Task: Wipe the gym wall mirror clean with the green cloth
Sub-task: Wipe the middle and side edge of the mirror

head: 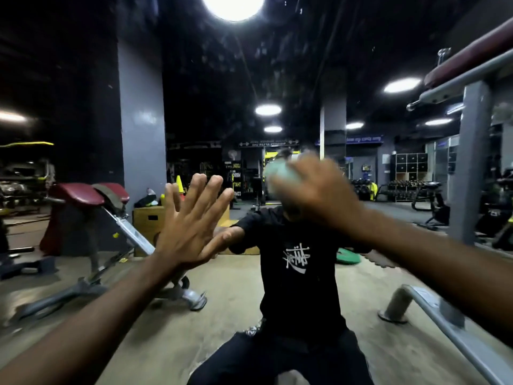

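Dim gym space is reflected across the wall mirror (83, 79). Near its middle the green cloth (277, 176) is gripped by the blurred right hand (313, 190). The left hand (188, 229) is laid flat, fingers spread. Wiping appears under way, and the specks (222, 51) above should be reached next.

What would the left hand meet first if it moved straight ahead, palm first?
The mirror glass: the left hand is spread flat facing it and seems to be against it, though depth is unclear.
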A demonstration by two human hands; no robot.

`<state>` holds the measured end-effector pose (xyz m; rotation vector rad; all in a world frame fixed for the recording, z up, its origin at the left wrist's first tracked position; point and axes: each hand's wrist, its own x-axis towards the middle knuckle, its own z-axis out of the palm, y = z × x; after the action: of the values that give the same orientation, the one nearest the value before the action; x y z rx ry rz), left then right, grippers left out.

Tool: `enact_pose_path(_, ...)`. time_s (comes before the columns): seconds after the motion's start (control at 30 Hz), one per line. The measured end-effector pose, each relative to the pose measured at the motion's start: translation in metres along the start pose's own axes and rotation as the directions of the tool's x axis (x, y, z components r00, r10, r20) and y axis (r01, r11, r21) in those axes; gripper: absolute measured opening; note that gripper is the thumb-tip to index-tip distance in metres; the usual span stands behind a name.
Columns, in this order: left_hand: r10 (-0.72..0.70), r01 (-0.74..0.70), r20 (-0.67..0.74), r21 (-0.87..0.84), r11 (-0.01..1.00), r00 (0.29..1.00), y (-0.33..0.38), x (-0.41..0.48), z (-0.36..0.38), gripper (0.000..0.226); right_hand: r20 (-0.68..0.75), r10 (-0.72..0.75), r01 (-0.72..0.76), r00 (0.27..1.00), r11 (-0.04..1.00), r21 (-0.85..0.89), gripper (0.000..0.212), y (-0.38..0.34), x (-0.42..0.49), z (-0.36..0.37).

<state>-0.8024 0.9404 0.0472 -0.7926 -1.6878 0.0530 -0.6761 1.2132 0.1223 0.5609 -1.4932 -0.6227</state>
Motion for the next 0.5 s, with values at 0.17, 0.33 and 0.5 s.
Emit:
enact_pose_path(0.17, -0.210, 0.209, -0.002, -0.087, 0.974, 0.978, -0.034, 0.025, -0.006, 0.076, 0.031, 0.363, -0.365, 0.931, 0.929, 0.057, 0.052, -0.038, 0.013, 0.017)
enact_pose_path(0.33, -0.176, 0.175, 0.001, -0.092, 0.980, 0.984, -0.038, 0.023, -0.003, 0.076, 0.169, 0.099, -0.119, 0.981, 0.987, 0.112, 0.042, -0.029, 0.013, 0.004)
enact_pose_path(0.5, -0.134, 0.135, 0.016, -0.107, 0.985, 0.991, -0.046, 0.021, -0.006, 0.075, -0.004, 0.572, -0.570, 0.820, 0.819, 0.067, 0.046, -0.004, 0.061, 0.003)
